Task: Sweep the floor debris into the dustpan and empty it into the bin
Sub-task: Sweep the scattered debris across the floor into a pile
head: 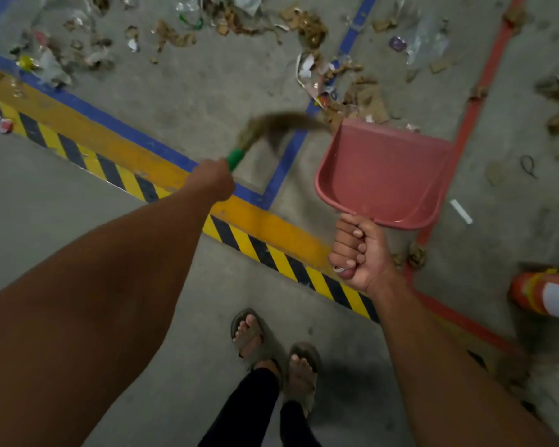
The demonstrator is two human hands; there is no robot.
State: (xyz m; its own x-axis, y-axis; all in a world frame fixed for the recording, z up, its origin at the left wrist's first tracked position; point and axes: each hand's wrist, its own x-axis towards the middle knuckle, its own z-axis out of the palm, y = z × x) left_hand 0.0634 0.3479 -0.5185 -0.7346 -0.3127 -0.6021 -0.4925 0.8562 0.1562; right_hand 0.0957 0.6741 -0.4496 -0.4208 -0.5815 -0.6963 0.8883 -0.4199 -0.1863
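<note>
One pink dustpan (381, 175), empty, open edge next to cardboard and paper debris (346, 91) scattered on concrete floor (188, 82). Right hand (359, 253) fisted round its handle, pan just beyond knuckles; handle hidden in fist. One broom (271, 130), bristles blurred, w/ green grip clenched in left hand (212, 180). Two sandalled feet (275, 353) below. Orange cone (542, 295) cut off at right.

Taking the dustpan (381, 175) as the landmark: its open front edge touches a heap of torn cardboard and paper scraps (346, 91), so that way is blocked. Left of it the blurred broom bristles (281, 124) close the gap. Beyond the broom, the concrete floor (200, 91) lies bare up to more scattered litter (175, 33). Right of the dustpan stands an orange cone (542, 295); floor between holds only small bits.
</note>
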